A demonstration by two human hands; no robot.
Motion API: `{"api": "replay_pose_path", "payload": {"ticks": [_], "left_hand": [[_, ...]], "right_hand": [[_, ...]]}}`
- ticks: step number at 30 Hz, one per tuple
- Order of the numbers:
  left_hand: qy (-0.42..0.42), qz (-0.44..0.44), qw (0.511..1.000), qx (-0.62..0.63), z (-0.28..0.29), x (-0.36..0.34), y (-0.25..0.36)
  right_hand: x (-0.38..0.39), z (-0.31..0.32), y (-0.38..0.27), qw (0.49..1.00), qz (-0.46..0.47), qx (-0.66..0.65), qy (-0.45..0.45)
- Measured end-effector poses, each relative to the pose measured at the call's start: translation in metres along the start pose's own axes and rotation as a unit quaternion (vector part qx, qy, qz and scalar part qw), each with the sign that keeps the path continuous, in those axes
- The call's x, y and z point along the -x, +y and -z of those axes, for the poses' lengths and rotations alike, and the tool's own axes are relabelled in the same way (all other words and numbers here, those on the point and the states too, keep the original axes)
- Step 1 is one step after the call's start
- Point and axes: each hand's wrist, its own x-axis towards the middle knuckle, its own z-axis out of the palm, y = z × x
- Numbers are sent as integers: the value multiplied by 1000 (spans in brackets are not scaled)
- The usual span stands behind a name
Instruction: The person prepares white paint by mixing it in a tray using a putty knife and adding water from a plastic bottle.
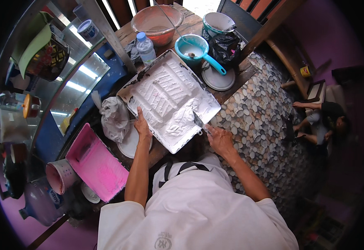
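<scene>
A white paint tray point(150, 93) with raised ribs rests tilted in front of me on the wooden table, its inside coated with thick white paste. My left hand point(143, 126) grips its left edge, the rest of the fingers hidden beneath. In my right hand point(220, 138) is a putty knife point(198, 121), its blade touching the heaped white paste point(182, 118) in the tray's near right part. Beyond the tray stand a turquoise dipper point(194, 42) with white liquid and a stirring stick in it, and a clear bottle point(146, 51) with a blue cap.
At the back are a reddish basin point(155, 18), a paint bucket point(209, 31), a black plastic bag point(225, 48) and a round lid point(218, 78). A pink paint tray point(96, 164), a crumpled bag point(114, 118) and a glass cabinet point(75, 77) stand left. Another person point(334, 110) sits at far right.
</scene>
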Motion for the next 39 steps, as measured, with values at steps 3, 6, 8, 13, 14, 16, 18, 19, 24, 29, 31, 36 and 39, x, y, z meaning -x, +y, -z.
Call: {"api": "replay_pose_path", "payload": {"ticks": [3, 6, 8, 13, 14, 16, 18, 19, 24, 29, 31, 36, 39], "left_hand": [[5, 15, 1000, 15, 7, 1, -3], [21, -40, 999, -2, 7, 1, -10], [31, -38, 999, 2, 8, 6, -9], [34, -31, 999, -6, -3, 26, 3], [33, -34, 999, -3, -4, 27, 6], [31, -38, 999, 0, -4, 21, 7], [40, -46, 997, -50, 7, 4, 8], [41, -45, 997, -50, 7, 0, 8], [30, -103, 993, -42, 6, -8, 8], [46, -80, 986, -141, 13, -13, 6], [83, -141, 977, -136, 11, -12, 3], [72, -162, 969, -174, 6, -2, 8], [86, -160, 964, -192, 10, -4, 6]], "right_hand": [[-3, 12, 14, 998, -15, -47, 48], [-3, 0, 19, 997, -15, -33, 68], [0, -1, 15, 999, 7, -33, 37], [-4, 3, 27, 996, -23, -29, 79], [-3, 0, 22, 995, 13, -44, 93], [0, 2, 16, 997, 41, -27, 68], [-2, 17, 3, 997, 26, -51, 57], [-2, 20, 2, 996, 4, -73, 51], [-7, 9, 17, 994, 52, -65, 71], [-5, 13, 9, 993, 65, -26, 90], [-11, 2, 23, 994, 66, -38, 81], [-23, 23, 24, 998, -3, -3, 55], [-20, 6, 32, 995, 65, 6, 77]]}}
